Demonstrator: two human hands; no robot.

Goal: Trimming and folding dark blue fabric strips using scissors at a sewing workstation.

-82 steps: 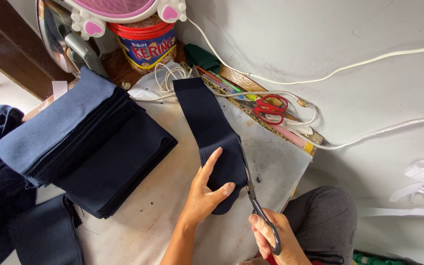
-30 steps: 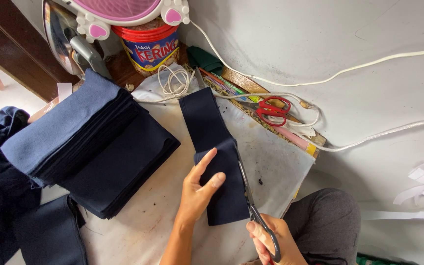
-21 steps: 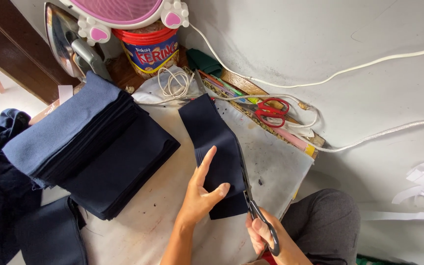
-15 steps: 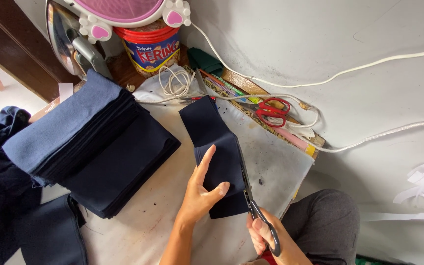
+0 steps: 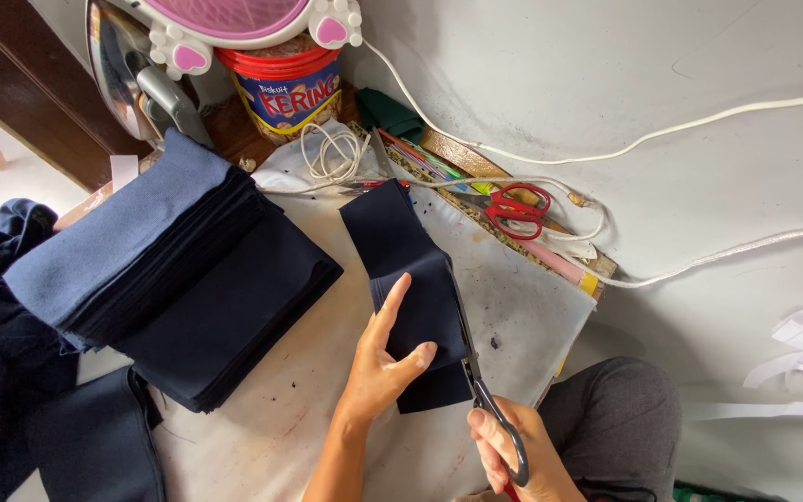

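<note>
Pale grey wall fills the upper right, with white cords [image 5: 699, 121] trailing across it, and below it sits a stained white counter [image 5: 532, 316]. On the counter's middle lies a narrow strip of dark navy fabric [image 5: 401, 251], running from about 12 o'clock toward 6 o'clock. The left hand [image 5: 378, 367] lies flat on the strip's near end, fingers spread, its grip holding nothing closed but pinning the cloth down. The right hand [image 5: 513, 451], at 5 o'clock, has its grip closed through the handles of a pair of dark scissors [image 5: 476, 376], whose blades run up along the strip's right edge; I cannot tell how far apart the blades stand. At 9 o'clock a thick stack of folded navy cloth pieces [image 5: 188, 279] rests just beside the strip, not touching it. At 1 o'clock red-handled scissors [image 5: 513, 206] lie near the wall. At 12 o'clock stand a red-lidded tin [image 5: 290, 88] and an iron [image 5: 132, 74].
</note>
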